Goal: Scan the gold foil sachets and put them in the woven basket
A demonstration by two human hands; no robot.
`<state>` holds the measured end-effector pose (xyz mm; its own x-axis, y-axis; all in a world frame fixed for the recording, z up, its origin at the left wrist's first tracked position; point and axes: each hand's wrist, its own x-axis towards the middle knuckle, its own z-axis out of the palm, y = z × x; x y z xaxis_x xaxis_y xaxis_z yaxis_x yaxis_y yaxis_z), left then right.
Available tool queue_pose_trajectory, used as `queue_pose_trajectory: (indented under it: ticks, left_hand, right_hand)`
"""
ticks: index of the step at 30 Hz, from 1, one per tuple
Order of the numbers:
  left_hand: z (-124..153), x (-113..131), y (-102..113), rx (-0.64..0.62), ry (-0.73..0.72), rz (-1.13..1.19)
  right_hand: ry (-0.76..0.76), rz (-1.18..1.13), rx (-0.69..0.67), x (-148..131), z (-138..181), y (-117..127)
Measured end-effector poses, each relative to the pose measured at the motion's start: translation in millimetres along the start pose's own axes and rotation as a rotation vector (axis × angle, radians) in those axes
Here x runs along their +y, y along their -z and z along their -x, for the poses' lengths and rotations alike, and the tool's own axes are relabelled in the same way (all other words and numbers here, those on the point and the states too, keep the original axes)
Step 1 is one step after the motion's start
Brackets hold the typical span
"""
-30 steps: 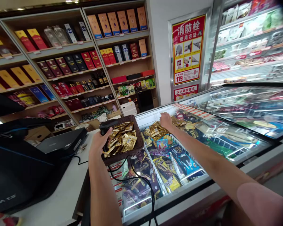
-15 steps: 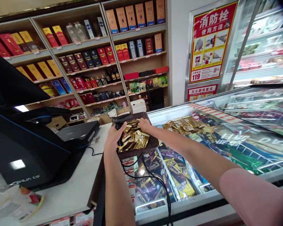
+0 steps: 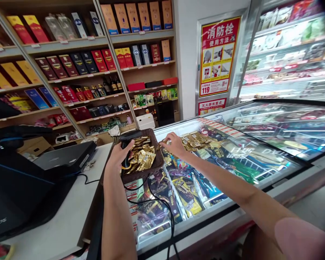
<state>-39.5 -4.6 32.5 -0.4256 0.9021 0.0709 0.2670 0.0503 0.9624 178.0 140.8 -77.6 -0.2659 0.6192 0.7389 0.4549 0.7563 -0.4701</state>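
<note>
My left hand (image 3: 119, 155) grips the near left rim of a brown wicker basket (image 3: 154, 167) filled with gold foil packets (image 3: 142, 155); a black barcode scanner (image 3: 128, 139) with a trailing cable lies against that hand. My right hand (image 3: 174, 144) is just right of the basket over the freezer's glass lid, fingers pinched on a gold packet (image 3: 162, 142). More gold packets (image 3: 197, 140) lie in a heap on the glass beyond that hand.
The chest freezer (image 3: 233, 159) with sliding glass lids holds ice-cream packs. A white counter (image 3: 62, 216) to the left carries a black till terminal (image 3: 24, 180). Shelves of boxed bottles (image 3: 83, 61) line the back wall; a red poster (image 3: 218, 57) and a chiller stand right.
My right hand went from the gold packet heap to the basket, then came back out toward the heap on the glass. My left hand stayed on the basket rim.
</note>
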Motion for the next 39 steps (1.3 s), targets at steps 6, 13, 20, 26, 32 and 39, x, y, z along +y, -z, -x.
queue_pose_trajectory:
  ticks: [6, 13, 20, 26, 32, 39]
  left_hand:
    - [-3, 1, -20, -0.088, -0.023, -0.038]
    - [4, 0, -54, -0.313, -0.058, -0.136]
    - [14, 0, -85, -0.535, -0.093, -0.311]
    - [17, -2, -100, -0.577, -0.107, -0.359]
    - [17, -4, -106, -0.562, -0.111, -0.33]
    - [14, -3, -99, -0.523, -0.1, -0.378]
  right_hand:
    - [-0.157, -0.164, 0.187, 33, 44, 28]
    - [-0.471, -0.526, 0.291, 69, 41, 38]
    - [-0.567, -0.276, 0.218, 99, 39, 64]
    - [-0.587, -0.273, 0.158, 102, 35, 68]
    - [-0.608, -0.303, 0.155, 104, 35, 65]
    - [-0.684, -0.359, 0.296, 135, 40, 66]
